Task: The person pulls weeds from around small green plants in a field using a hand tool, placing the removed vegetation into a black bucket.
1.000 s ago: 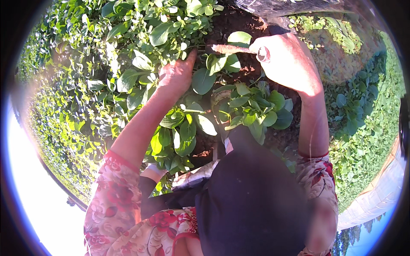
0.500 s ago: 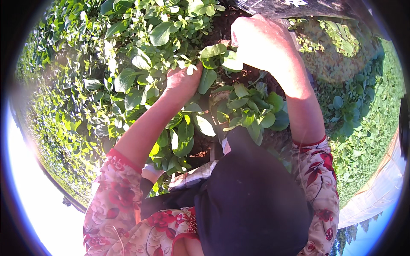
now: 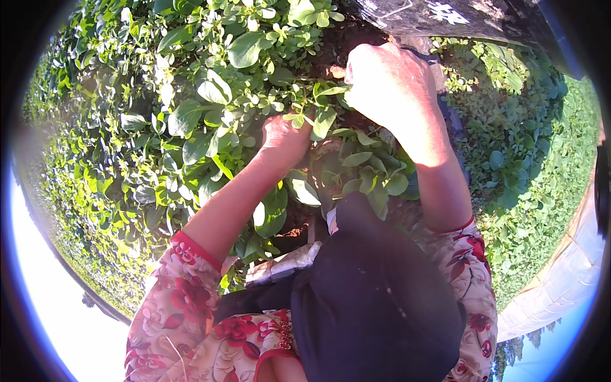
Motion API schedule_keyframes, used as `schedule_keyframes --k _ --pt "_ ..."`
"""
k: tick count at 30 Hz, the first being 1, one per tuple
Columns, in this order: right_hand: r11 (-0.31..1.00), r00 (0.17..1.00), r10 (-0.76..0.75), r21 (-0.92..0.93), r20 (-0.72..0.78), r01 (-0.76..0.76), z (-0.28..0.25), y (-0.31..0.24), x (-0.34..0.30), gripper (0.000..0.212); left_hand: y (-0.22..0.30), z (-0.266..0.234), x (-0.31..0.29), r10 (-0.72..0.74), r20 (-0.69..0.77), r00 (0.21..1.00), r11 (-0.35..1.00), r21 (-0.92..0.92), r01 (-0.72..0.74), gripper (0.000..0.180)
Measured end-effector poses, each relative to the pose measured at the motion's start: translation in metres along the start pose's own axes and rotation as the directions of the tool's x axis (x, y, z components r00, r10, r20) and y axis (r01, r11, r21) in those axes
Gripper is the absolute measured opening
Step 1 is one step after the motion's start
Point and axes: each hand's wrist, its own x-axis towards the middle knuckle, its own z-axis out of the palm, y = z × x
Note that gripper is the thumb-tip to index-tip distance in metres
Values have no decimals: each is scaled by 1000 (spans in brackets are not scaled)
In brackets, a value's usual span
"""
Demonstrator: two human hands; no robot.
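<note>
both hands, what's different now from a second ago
The left hand has moved right and toward the body, its fingers now partly hidden by leaves. The right hand, in a fist, has moved left, closer to it; the rusty blade that stuck out of it no longer shows clearly. The broad-leaved plant below stays about where it was.

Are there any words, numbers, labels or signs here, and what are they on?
A white character, printed on the black thing at the top: I won't copy it out.
White lines left of it, same thing: cut off, so I can't tell if they're writing.
I can make out no others.
</note>
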Motion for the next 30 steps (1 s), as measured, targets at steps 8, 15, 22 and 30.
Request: schedule_keyframes --k 8,15,22,30 --pt "997 997 -59 40 -49 61 27 19 8 24 -10 11 3 -132 -94 987 990 45 137 63" --pt "966 995 61 246 74 -77 46 79 20 13 -15 -8 22 -167 163 972 979 148 143 91" --pt "999 991 -38 19 130 35 13 48 24 10 -30 15 -3 -16 -295 955 974 211 82 27" --pt "991 990 -100 100 100 90 17 50 29 16 -36 42 5 50 -484 873 977 205 58 8"
